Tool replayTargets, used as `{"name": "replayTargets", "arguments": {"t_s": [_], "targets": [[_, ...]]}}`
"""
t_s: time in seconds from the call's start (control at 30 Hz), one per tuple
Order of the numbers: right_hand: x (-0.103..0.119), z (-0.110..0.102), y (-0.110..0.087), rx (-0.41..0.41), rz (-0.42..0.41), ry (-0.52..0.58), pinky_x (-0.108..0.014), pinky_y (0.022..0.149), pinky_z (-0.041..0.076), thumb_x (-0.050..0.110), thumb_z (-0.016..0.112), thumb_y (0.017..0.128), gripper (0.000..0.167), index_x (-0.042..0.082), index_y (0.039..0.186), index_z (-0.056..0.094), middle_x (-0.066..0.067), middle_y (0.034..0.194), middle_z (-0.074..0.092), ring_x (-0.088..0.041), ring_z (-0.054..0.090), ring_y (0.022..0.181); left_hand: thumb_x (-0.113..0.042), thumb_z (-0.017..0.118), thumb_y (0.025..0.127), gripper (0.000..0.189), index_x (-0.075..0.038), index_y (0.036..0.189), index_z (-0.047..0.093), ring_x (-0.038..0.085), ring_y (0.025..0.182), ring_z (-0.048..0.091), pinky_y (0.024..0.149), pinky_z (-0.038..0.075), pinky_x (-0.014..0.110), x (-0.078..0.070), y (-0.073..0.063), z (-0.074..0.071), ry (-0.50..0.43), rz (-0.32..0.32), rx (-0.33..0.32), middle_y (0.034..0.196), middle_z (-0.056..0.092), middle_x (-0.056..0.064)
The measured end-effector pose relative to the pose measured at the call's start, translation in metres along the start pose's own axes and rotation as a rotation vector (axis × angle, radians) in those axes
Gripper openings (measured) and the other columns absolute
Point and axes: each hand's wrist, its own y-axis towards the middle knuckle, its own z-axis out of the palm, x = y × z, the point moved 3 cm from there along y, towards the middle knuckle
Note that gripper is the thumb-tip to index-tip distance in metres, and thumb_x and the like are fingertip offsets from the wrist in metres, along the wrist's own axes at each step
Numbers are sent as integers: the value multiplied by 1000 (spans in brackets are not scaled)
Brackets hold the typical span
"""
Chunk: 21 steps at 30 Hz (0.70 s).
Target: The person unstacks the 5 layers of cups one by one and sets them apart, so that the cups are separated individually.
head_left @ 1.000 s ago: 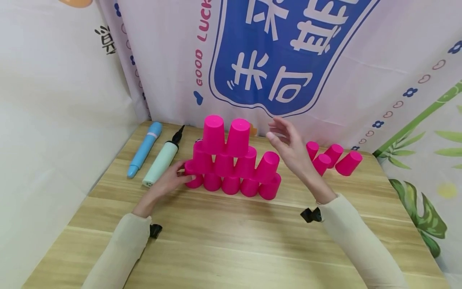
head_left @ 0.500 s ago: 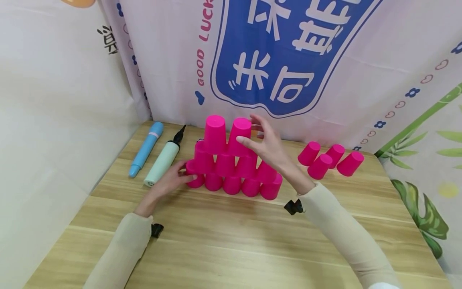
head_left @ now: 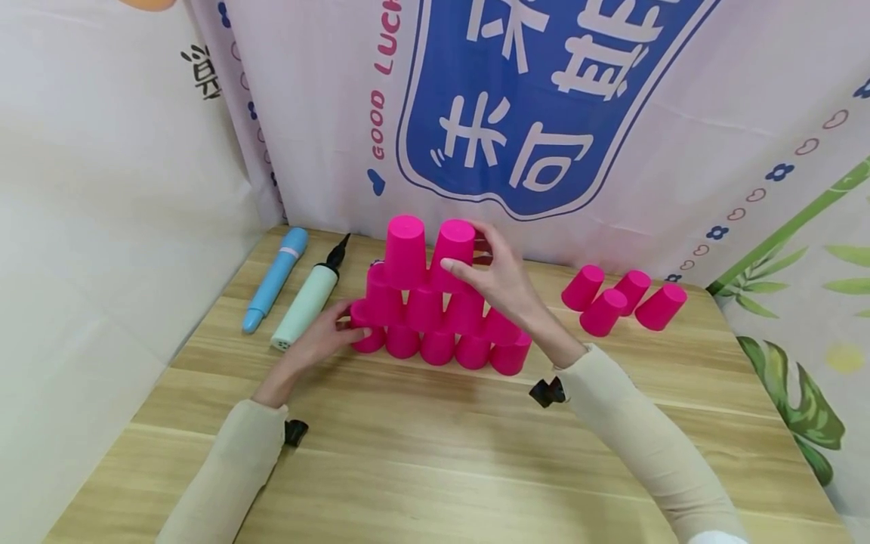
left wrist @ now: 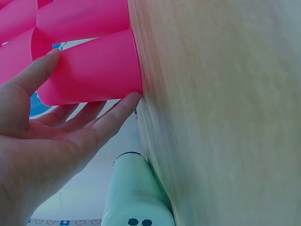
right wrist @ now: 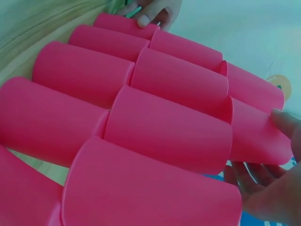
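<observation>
Pink cups stand upside down in a stepped wall, with several in the bottom row, several in the middle row and two on top. My right hand holds the top row's right cup, thumb on the near side and fingers behind. In the right wrist view that cup sits between the thumb and fingers, beside the top row's left cup. Low on the left, my left hand steadies the bottom row's end cup, its thumb and fingers on opposite sides.
Several loose pink cups stand upside down to the right of the wall. Left of it lie a mint-green hand pump with a black nozzle and a blue tube-shaped pump. A printed curtain hangs right behind the table.
My right hand has come left from beside the wall and taken hold of the top right cup. The left hand has stayed on its cup.
</observation>
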Motion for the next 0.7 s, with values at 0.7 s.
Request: {"name": "replayTargets", "arguments": {"t_s": [0.7], "targets": [[-30, -87, -49, -409, 7, 172, -22, 84, 52, 16, 75, 84, 55, 11, 133, 51, -10, 117, 60, -22, 60, 100, -19, 64, 93, 68, 1, 147, 30, 44, 128, 41, 103, 41, 52, -1, -1, 0, 2, 3, 6, 146, 36, 24]]}}
